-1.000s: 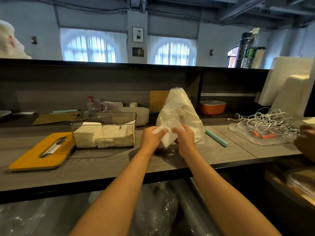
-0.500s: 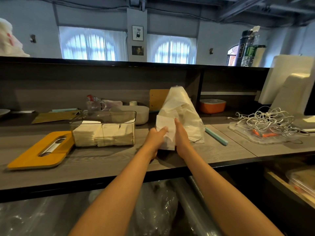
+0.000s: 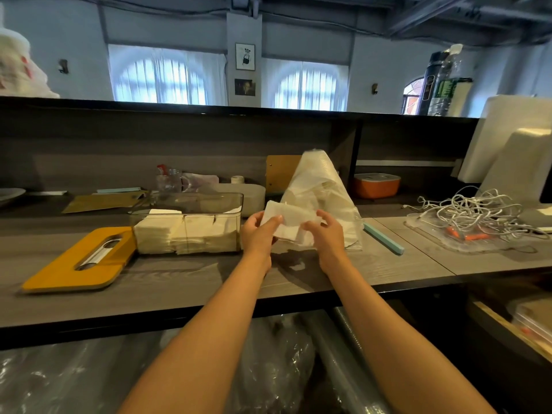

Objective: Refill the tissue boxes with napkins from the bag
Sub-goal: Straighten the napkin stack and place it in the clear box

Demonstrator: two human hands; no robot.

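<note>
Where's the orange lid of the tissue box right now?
In the head view, the orange lid lies flat on the counter at left, touching the clear tissue box's left end.

A grey wood-grain counter (image 3: 185,282) carries an orange lid (image 3: 80,261) near its left front edge, with a clear box (image 3: 186,224) of napkins just right of it. A plastic bag (image 3: 321,198) stands mid-counter, a pale blue strip (image 3: 383,239) beside it. Toward the right end lies a tray (image 3: 466,243) of tangled white cables (image 3: 472,209).
</note>
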